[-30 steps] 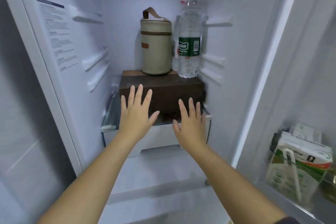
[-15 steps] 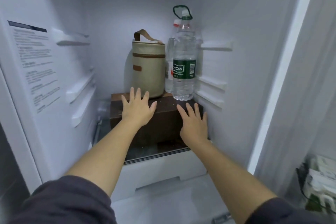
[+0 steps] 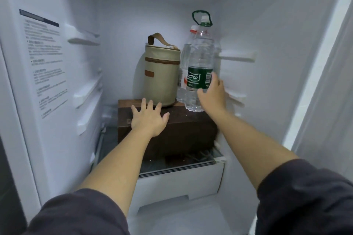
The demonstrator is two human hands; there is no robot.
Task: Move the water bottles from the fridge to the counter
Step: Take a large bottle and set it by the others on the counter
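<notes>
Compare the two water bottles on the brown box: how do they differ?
The green-labelled clear plastic bottle stands in front, taller, with a green carry loop; the red-labelled clear plastic bottle stands behind it, shorter, half hidden. The right hand grips the green-labelled bottle; the red-labelled bottle is untouched. Both stand upright.

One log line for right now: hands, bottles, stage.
stage: grasp | right hand: fingers curled round green-label bottle, upright on brown box | left hand: open, over brown box | red-cap bottle: behind it, untouched | both in fridge
</notes>
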